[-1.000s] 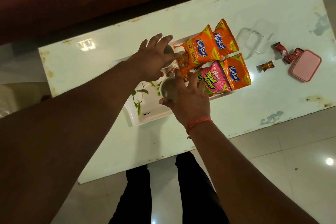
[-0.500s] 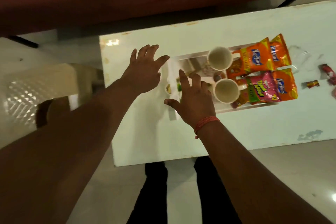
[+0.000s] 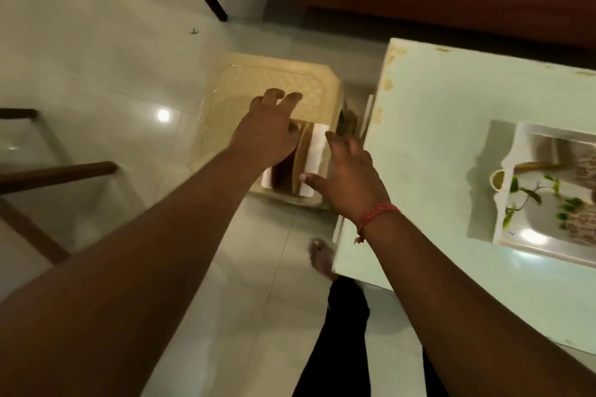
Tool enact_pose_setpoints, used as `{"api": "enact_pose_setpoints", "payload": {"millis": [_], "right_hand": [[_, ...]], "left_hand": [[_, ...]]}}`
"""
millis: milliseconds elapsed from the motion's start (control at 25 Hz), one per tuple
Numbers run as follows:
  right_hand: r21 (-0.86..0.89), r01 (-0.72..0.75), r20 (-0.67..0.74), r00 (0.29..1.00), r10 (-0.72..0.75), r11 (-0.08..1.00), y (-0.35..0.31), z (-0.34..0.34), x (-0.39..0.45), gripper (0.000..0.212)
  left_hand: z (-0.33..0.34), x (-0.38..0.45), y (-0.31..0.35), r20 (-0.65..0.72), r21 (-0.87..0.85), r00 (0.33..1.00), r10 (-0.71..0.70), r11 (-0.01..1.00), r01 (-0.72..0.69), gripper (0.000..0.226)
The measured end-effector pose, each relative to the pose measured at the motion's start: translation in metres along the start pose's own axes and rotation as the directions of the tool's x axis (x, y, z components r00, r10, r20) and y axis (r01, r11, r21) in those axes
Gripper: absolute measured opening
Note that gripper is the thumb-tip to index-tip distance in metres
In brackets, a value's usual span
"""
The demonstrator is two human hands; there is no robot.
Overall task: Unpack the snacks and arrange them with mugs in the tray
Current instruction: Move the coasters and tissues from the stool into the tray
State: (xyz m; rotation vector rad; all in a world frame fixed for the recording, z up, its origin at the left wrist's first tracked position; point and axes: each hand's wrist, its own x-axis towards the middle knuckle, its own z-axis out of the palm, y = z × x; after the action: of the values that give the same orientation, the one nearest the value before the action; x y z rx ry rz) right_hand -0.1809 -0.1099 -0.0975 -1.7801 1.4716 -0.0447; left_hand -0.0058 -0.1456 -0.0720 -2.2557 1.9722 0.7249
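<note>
Both hands are extended over a cream plastic stool (image 3: 274, 80) that stands on the tiled floor (image 3: 96, 42) just beside the left end of the white table (image 3: 451, 145). On the stool seat lies a brown and white flat object (image 3: 303, 158), blurred; its kind cannot be told. The left hand (image 3: 267, 132) is over the object at its 9 o'clock side, fingers curled and spread, not clenched; whether it touches the object cannot be told. The right hand (image 3: 348, 171) is at the object's 3 o'clock side, fingers loosely spread, thumb tip near the white edge, grasping nothing visible. A red thread band (image 3: 377, 216) circles the right wrist. The white tray (image 3: 506, 177), printed with green leaves, rests on the table at 3 o'clock of the view, well apart from both hands and partly cut off by the frame edge. A bare foot (image 3: 321, 258) shows on the floor beside the table's near corner.
</note>
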Motion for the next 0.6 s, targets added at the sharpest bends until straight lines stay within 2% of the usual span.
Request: {"api": "enact_pose_setpoints", "payload": {"millis": [80, 160, 240, 320, 440, 600], "right_hand": [[0.099, -0.017, 0.062, 0.998, 0.011, 0.995, -0.016, 0.014, 0.008, 0.088], [0.227, -0.073, 0.114, 0.992, 0.047, 0.971, -0.027, 0.026, 0.016, 0.090], [0.356, -0.133, 0.158, 0.984, 0.081, 0.925, -0.034, 0.032, 0.020, 0.092], [0.462, -0.167, 0.173, 0.980, 0.096, 0.871, -0.039, 0.035, 0.022, 0.091], [0.561, -0.199, 0.188, 0.976, 0.111, 0.804, -0.044, 0.038, 0.021, 0.093], [0.627, -0.197, 0.144, 0.980, 0.136, 0.753, -0.042, 0.033, 0.012, 0.089]], "left_hand": [[0.004, -0.011, -0.019, 0.023, -0.255, 0.988, -0.152, 0.955, 0.153, 0.053], [0.009, -0.020, -0.031, 0.109, -0.486, 0.954, -0.278, 0.823, 0.295, 0.049], [0.015, -0.027, -0.034, 0.237, -0.670, 0.925, -0.297, 0.640, 0.377, 0.041], [0.019, -0.034, -0.031, 0.322, -0.749, 0.907, -0.272, 0.513, 0.420, 0.037], [0.022, -0.037, -0.026, 0.306, -0.789, 0.902, -0.304, 0.450, 0.419, 0.038], [0.029, -0.039, -0.009, 0.233, -0.795, 0.913, -0.335, 0.476, 0.377, 0.042]]}}
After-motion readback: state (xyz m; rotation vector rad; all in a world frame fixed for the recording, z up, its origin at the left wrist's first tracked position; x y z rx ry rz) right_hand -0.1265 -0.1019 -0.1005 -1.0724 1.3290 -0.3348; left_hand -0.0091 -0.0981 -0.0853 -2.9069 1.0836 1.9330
